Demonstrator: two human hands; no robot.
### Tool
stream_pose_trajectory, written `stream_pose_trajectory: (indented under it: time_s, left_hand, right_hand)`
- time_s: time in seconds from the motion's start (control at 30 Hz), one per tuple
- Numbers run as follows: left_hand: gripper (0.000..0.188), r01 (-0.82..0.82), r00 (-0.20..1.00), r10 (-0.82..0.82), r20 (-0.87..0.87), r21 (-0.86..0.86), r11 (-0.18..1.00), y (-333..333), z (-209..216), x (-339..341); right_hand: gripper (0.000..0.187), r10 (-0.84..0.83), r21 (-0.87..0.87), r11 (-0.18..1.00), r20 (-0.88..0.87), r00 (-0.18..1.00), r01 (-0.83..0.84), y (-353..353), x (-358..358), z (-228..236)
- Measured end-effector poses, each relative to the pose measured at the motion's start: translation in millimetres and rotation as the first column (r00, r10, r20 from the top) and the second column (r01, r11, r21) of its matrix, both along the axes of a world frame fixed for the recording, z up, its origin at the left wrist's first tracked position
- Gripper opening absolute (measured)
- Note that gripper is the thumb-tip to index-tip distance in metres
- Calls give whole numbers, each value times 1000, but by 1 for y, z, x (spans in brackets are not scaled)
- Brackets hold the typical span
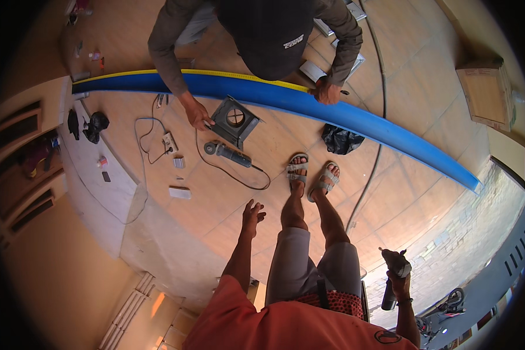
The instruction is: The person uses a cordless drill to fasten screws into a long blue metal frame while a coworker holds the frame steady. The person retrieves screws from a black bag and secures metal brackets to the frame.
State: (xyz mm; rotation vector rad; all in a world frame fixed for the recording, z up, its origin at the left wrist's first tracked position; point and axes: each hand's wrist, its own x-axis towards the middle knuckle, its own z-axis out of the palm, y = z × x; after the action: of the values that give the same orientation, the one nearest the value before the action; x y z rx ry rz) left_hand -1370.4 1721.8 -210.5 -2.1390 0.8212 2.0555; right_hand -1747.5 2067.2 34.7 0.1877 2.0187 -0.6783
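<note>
My left hand [252, 219] hangs over the tiled floor with its fingers apart, holding nothing. My right hand [399, 282] is wrapped round a dark hand tool [396, 262] with a small pale tip; it looks like a drill, held out at my right side. Past my feet lies a long blue metal channel [379, 123]. A yellow measuring tape [239, 75] is stretched along its far edge. A co-worker in a dark cap bends over it, one hand [326, 92] at the tape's end. The other hand [197, 112] touches a dark square metal piece [243, 133] with a round opening.
An angle grinder [233, 154] lies on the floor, its cord looped towards my sandals. Further left are a socket strip [169, 142] and black plastic [96, 126]. A black bag [341, 140] sits against the channel. A dark cable [382, 76] crosses on the right near a carton [485, 96].
</note>
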Motion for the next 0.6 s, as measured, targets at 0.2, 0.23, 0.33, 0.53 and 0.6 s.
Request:
stream_pose_trajectory:
  time_s: [0.2,0.23,0.33,0.53,0.6]
  left_hand:
    - [79,50,998,-49,-36,18,999,30,9,-8]
    - [79,51,998,-50,-35,26,998,32,11,-9]
    - [79,54,997,-52,-51,46,997,37,10,-16]
    - [77,70,995,-66,-69,66,995,38,10,-18]
    - [76,78,995,-74,-64,64,995,37,12,-17]
  right_hand:
    - [37,10,60,998,-50,999,-7,46,0,-3]
    - [37,-4,39,999,-43,999,5,47,3,-2]
    - [37,-27,54,998,7,1000,27,41,3,-1]
    - [38,-77,65,995,90,993,71,17,17,3]
    - [39,-25,31,999,84,996,22,-3,19,7]
